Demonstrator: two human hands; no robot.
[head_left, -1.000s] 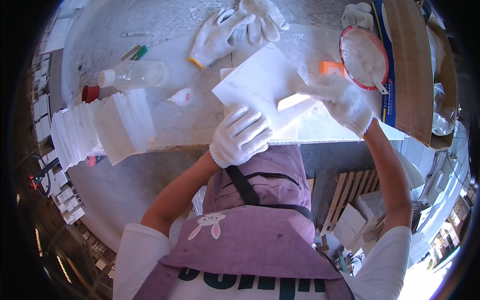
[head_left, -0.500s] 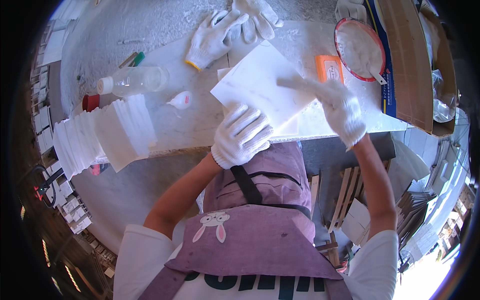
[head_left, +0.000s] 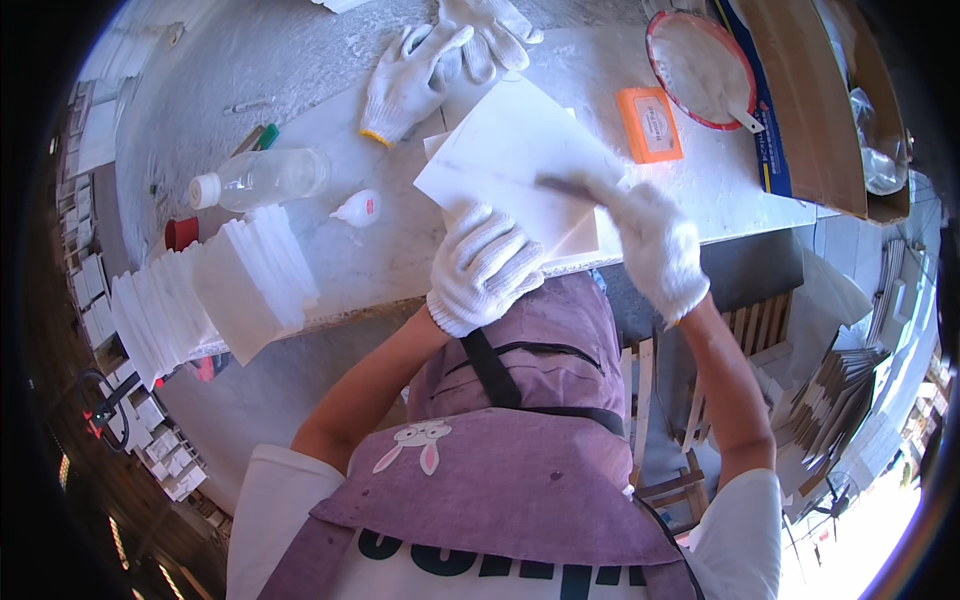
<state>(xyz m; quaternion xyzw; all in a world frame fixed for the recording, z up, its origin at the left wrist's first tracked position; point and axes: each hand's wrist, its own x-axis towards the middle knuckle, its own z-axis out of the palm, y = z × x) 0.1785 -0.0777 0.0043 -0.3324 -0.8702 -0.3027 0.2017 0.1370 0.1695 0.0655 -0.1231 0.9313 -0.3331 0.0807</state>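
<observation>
A square white marble tile [head_left: 500, 135] with faint grey veins lies turned cornerwise on the worktop, over another pale slab that shows past its edges. My gloved left hand [head_left: 484, 265] grips its near left corner, fingers bent over the top face. In my gloved right hand [head_left: 660, 250] is a thin grey scraper [head_left: 563, 186], its blade over the tile's right half. Motion smears the blade and my right fingers, so whether the blade touches the tile is unclear.
To the left are a clear bottle [head_left: 270, 180], a small white squeeze bottle [head_left: 357, 208] and a row of upright white tiles [head_left: 250, 280]. Knitted gloves [head_left: 405, 85] lie beyond. On the right sit an orange box [head_left: 650, 125], a red-rimmed tub of white paste [head_left: 700, 70] and a cardboard box [head_left: 810, 100].
My right hand has drawn the scraper nearer to me and slightly left across the tile. My left hand keeps its place on the corner. The view has shifted a little.
</observation>
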